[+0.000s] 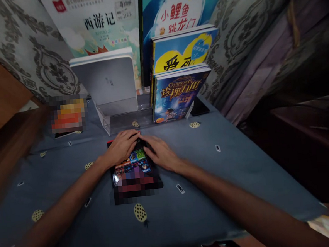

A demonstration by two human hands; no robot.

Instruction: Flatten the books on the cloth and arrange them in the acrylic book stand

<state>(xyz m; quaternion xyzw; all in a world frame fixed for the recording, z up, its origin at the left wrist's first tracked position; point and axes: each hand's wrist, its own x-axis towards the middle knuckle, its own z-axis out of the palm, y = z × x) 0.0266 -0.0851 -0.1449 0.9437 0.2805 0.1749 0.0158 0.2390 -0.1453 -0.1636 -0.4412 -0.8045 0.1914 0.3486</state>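
A dark-covered book [132, 168] with small colourful pictures lies on the blue tablecloth in front of me, its lower part blurred out. My left hand [123, 146] rests flat across the book's upper left part, fingers stretched toward the right. At the book's upper right edge lies my right hand [161, 151], thumb and forefinger apart and its fingertips close to those of the left. Neither hand visibly grips the book, though some fingertips are hard to make out.
Behind the hands, a clear plastic stand [123, 117] holds a grey book [111, 82] and a dark blue book [179, 95]. A yellow-and-blue book [185, 51] and taller books stand behind. A blurred-out orange item [68, 115] lies left; a black flat object [200, 107] lies right.
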